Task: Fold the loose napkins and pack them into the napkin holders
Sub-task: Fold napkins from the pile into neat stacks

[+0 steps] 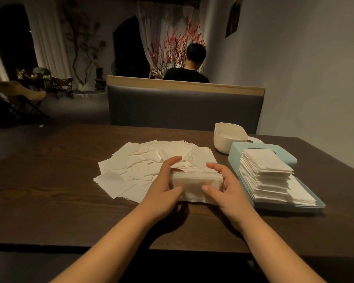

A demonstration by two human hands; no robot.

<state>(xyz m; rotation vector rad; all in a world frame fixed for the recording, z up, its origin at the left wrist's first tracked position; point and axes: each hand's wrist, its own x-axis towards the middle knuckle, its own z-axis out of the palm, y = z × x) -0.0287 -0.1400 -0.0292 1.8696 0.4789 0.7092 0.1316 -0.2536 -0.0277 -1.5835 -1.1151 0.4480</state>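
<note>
A dark wooden table is used as the work surface, and everything for the job is kept within arm's reach on its far and right side. The widest thing on it is a spread of loose napkins, fanned out flat across the middle, presumably so that single sheets can be picked off easily. To the right a pale blue holder is laid open, and a tall stack of folded napkins is piled on it, a sign that part of the packing is judged already done; a second pale blue piece lies behind it, likely its lid, though that cannot be told for certain. A white tub is set empty at the far right, just behind the blue pieces, perhaps waiting to be filled. Nearest the table's front edge, a thick bundle of napkins is gripped at both ends: the left hand is curled round its left end and the right hand is curled round its right end, thumbs in front and fingers over the back. The bundle seems to be squeezed so, with its edges squared, that it may be kept together and fitted into a holder.
</note>
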